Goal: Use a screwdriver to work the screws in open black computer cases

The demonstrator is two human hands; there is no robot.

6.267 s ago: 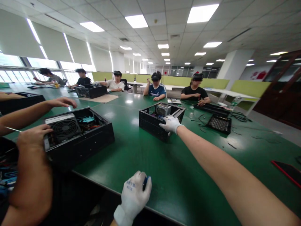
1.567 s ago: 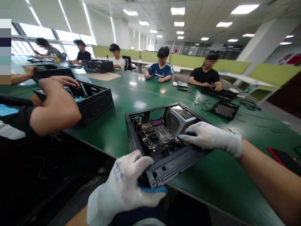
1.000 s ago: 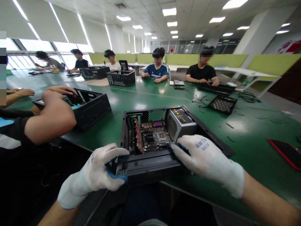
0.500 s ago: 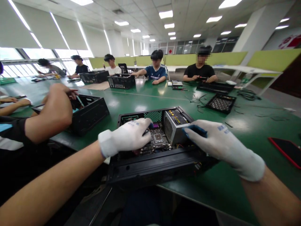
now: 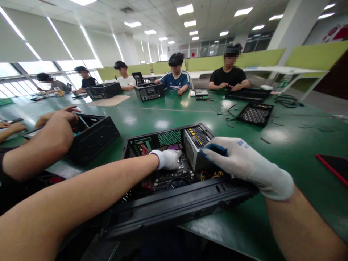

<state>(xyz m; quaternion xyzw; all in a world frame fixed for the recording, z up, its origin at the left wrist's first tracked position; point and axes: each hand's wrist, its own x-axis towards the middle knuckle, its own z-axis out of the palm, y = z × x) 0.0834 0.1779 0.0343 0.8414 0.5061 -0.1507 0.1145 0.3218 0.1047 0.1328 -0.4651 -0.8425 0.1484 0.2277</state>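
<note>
One open black computer case (image 5: 160, 206) sits at the near edge of a green tabletop (image 5: 130, 121), its front rail reaching past the edge. A gloved right hand (image 5: 231, 156), thumb and forefinger bent close together, is at the near end of the boxy power supply (image 5: 194, 145); whether it grips cannot be told. The gloved left hand (image 5: 170, 159) reaches down inside over the motherboard (image 5: 165, 179), its fingertips hidden and its hold unclear. Near the right border lies a dark, red-edged object (image 5: 334, 166). To the left, a co-worker's bare arms (image 5: 54, 134) reach over a second case (image 5: 95, 139). Beyond, a shallow dark tray (image 5: 255, 113) lies near coiled cables (image 5: 288, 101). Across the table, a person in blue (image 5: 176, 79) has a hand at another case (image 5: 149, 92), while a person in black (image 5: 228, 76) sits before yellow-green partitions (image 5: 315, 59).
</note>
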